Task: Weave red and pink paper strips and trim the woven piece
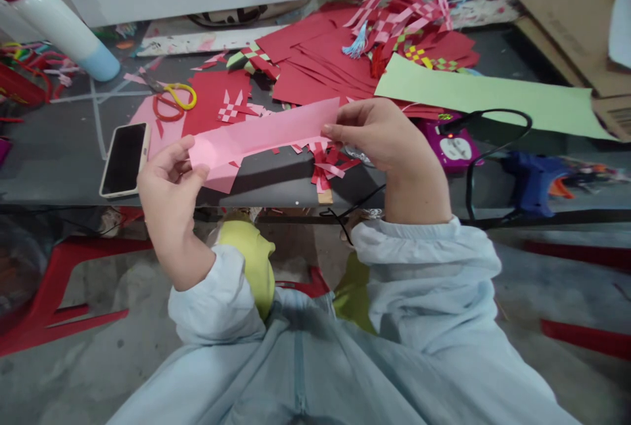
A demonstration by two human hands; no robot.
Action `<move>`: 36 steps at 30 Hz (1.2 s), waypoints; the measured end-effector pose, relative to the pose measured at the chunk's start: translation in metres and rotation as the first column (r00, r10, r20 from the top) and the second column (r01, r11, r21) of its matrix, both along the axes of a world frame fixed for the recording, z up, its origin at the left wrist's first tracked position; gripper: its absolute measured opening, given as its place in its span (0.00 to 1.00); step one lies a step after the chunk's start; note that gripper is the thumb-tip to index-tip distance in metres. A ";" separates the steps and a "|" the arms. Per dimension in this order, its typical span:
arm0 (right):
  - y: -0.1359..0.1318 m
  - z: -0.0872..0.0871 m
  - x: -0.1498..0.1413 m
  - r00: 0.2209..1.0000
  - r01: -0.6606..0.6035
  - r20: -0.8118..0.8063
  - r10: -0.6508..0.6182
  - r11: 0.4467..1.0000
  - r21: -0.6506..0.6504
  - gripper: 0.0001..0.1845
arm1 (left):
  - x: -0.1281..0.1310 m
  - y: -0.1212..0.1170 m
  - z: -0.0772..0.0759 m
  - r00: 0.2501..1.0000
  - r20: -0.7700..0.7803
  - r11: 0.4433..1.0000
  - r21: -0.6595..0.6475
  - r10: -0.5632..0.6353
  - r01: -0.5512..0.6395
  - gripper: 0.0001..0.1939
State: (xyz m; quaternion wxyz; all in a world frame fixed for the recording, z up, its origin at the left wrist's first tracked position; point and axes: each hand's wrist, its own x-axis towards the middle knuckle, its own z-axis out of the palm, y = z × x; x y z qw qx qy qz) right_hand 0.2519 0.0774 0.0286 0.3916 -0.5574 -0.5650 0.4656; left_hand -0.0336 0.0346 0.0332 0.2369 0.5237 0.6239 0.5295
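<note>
A long strip of pink paper (276,128) is stretched between my two hands, just above the front of the dark table. My left hand (170,192) pinches its left end between thumb and fingers. At the right end, my right hand (377,133) grips the strip the same way. Below and behind the strip lie pink paper scraps (328,165) and another pink piece (223,177). Scissors with yellow and red handles (175,100) rest behind my left hand. A phone (125,161) with a dark screen lies to the left of that hand.
Red paper sheets (325,67) and woven checkered strips (394,14) cover the back of the table. To the right are a light green sheet (488,93), a purple device with a cable (453,149) and cardboard (572,24). A white bottle (59,21) leans at left.
</note>
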 end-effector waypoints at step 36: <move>0.009 -0.033 -0.011 0.853 0.238 -0.517 -0.074 0.936 0.258 0.21 | -0.001 0.011 -0.006 0.819 0.519 0.961 0.240 -0.244 0.134 0.25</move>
